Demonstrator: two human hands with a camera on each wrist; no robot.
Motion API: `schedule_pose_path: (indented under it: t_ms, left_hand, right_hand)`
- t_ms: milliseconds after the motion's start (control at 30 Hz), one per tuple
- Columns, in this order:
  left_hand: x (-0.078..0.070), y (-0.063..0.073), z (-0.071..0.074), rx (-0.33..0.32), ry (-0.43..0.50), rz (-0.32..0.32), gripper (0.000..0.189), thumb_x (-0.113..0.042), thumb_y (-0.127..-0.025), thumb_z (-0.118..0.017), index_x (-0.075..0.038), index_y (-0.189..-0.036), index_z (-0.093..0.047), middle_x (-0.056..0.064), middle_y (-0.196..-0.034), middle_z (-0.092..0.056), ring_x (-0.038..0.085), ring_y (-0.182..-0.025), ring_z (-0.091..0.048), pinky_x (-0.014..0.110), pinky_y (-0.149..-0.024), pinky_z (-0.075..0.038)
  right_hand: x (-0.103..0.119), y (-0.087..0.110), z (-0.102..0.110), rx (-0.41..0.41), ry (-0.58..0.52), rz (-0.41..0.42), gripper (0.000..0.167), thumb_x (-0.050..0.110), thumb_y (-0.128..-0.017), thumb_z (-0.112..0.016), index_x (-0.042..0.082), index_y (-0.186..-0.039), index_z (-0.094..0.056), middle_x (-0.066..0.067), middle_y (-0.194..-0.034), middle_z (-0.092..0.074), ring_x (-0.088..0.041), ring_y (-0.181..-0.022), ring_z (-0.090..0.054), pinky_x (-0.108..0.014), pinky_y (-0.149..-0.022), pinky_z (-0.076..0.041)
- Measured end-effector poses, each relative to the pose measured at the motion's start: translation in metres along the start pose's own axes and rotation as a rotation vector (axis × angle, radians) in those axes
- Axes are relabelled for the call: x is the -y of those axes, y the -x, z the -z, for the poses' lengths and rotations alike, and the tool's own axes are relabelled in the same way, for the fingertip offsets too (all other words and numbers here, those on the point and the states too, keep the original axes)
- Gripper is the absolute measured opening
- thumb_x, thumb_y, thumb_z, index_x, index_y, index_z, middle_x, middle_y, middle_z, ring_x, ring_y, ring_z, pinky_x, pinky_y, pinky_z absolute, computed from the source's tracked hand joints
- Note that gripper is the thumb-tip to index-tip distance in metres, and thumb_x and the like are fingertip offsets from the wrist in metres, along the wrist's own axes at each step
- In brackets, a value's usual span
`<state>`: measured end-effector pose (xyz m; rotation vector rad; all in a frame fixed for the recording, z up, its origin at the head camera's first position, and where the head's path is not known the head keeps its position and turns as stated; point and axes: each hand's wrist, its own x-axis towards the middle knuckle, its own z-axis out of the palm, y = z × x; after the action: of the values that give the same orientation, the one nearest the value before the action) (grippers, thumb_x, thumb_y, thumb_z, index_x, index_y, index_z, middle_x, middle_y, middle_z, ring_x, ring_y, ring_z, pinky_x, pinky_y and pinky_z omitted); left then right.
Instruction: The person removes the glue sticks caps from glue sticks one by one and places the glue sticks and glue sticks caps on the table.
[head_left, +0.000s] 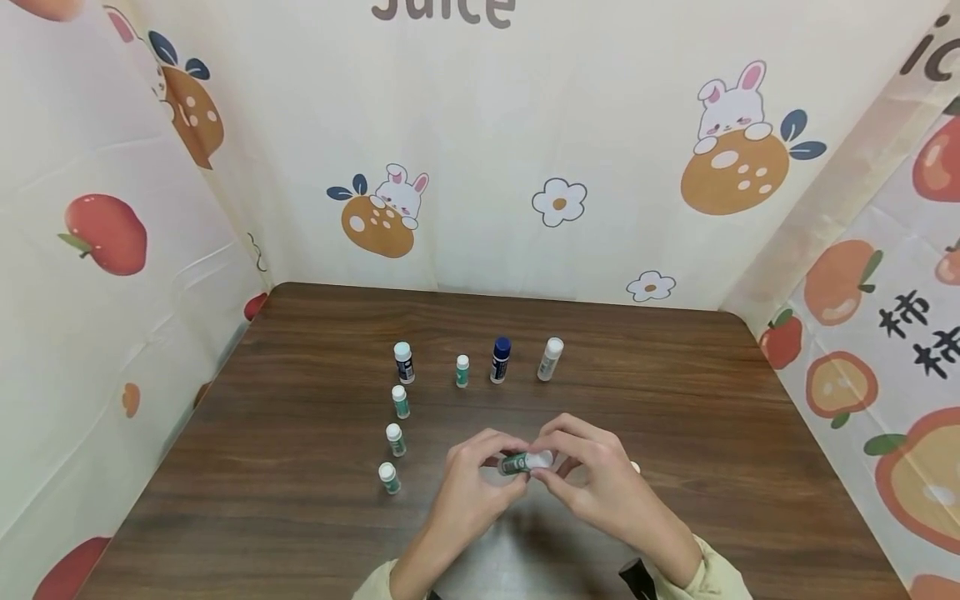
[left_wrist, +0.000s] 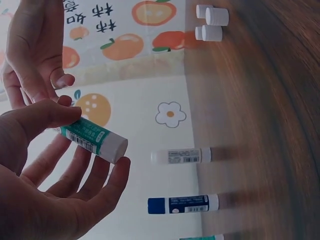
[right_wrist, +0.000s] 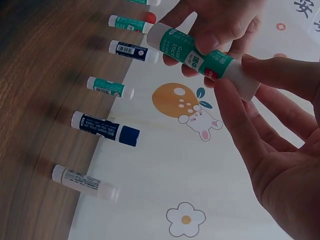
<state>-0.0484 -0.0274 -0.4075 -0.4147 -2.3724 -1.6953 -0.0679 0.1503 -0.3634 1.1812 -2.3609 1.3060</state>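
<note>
Above the desk (head_left: 300,408) I see the left hand (head_left: 480,479), grip closed round a green glue stick (head_left: 513,464), the right hand (head_left: 600,471) pinching its white cap (head_left: 540,459).

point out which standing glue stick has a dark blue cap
The far row's second glue stick from the right; the other standing sticks have pale caps.

The left grip (head_left: 478,477) and right grip (head_left: 594,465) face each other, near together, fingers bent into pinches.
</note>
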Motion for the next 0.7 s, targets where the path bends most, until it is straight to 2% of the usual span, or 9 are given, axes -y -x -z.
schedule_pose_path:
  t_ms: [133,300,700]
  left_hand:
    - [0.0007,0.0008,0.0009,-0.003,-0.004,-0.010,0.027,-0.002,-0.070,-0.075,-0.020,-0.090,-0.071,-0.013,-0.088,-0.065,0.006,-0.081,-0.061,0.028,-0.072,-0.053]
    - [0.0012,0.0011,0.0009,-0.006,-0.004,-0.017,0.027,-0.002,-0.070,-0.076,-0.019,-0.091,-0.072,-0.012,-0.088,-0.065,0.006,-0.081,-0.062,0.028,-0.071,-0.054]
    - [0.0051,0.0014,0.0015,0.003,0.004,0.018,0.029,0.000,-0.070,-0.074,-0.020,-0.092,-0.072,-0.012,-0.088,-0.066,0.007,-0.083,-0.062,0.031,-0.072,-0.054]
  right_hand:
    - [0.0005,-0.0003,-0.0009,0.012,-0.004,-0.036,0.026,-0.004,-0.074,-0.076,0.014,-0.091,-0.068,0.004,-0.095,-0.060,-0.007,-0.076,-0.060,-0.017,-0.060,-0.051]
    - [0.0003,-0.0007,-0.0013,0.005,0.002,-0.024,0.027,-0.006,-0.072,-0.076,0.013,-0.090,-0.068,0.004,-0.094,-0.060,-0.008,-0.075,-0.060,-0.016,-0.060,-0.051]
    - [0.0010,-0.0028,0.0018,0.022,0.002,-0.054,0.021,-0.002,-0.074,-0.076,0.012,-0.089,-0.068,0.005,-0.093,-0.060,-0.005,-0.073,-0.060,-0.016,-0.060,-0.051]
